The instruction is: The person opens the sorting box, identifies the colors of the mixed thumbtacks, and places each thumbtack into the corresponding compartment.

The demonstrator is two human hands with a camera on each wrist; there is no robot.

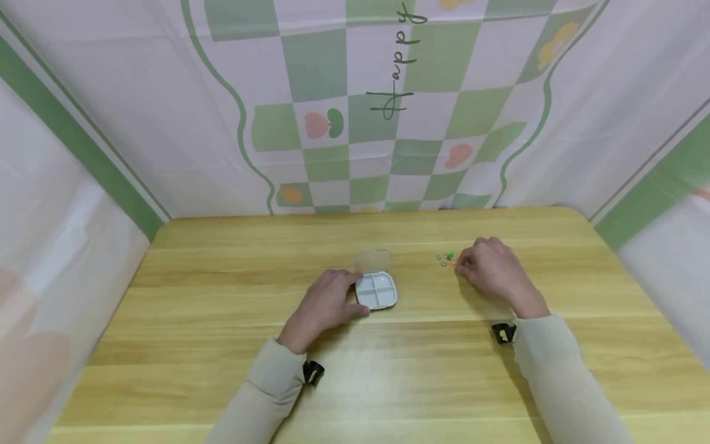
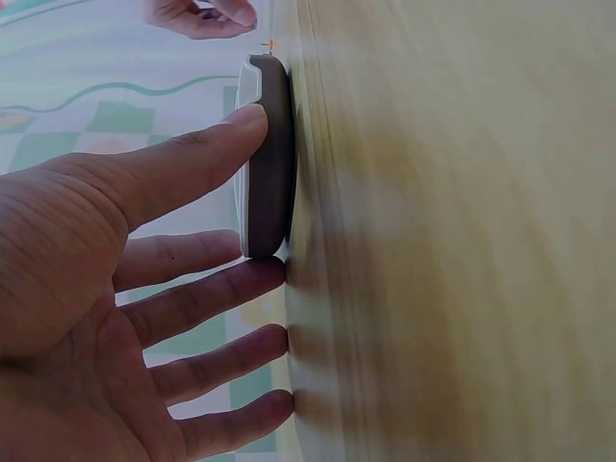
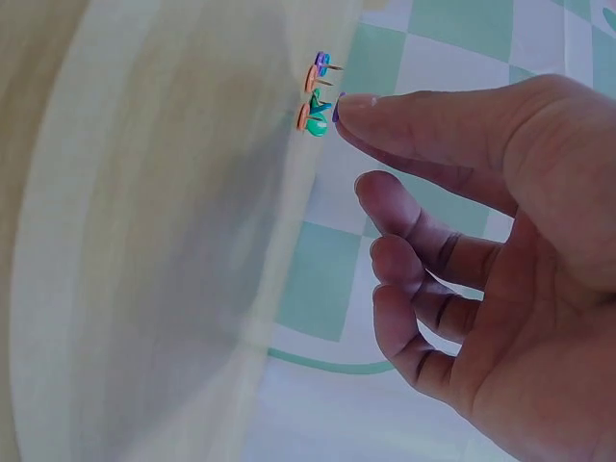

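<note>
A small pill box (image 1: pixel 375 290) with four compartments sits on the table, its clear lid (image 1: pixel 373 260) swung open toward the back. My left hand (image 1: pixel 326 302) holds the box at its left side, thumb on the near edge and index finger at the far corner. The other left fingertips touch the tabletop. To the right of the box, my right hand (image 1: pixel 492 266) pinches a small purple thumbtack (image 3: pixel 337 108), mostly hidden by the thumb and index finger. Beside those fingertips lie several thumbtacks, among them an orange thumbtack (image 3: pixel 303 117) and a green thumbtack (image 3: pixel 317 125), points sticking up.
The wooden table (image 1: pixel 222 345) has rounded back corners. A checkered cloth (image 1: pixel 377 154) hangs behind it, with more cloth at both sides. A black strap piece (image 1: pixel 503 333) shows at each wrist.
</note>
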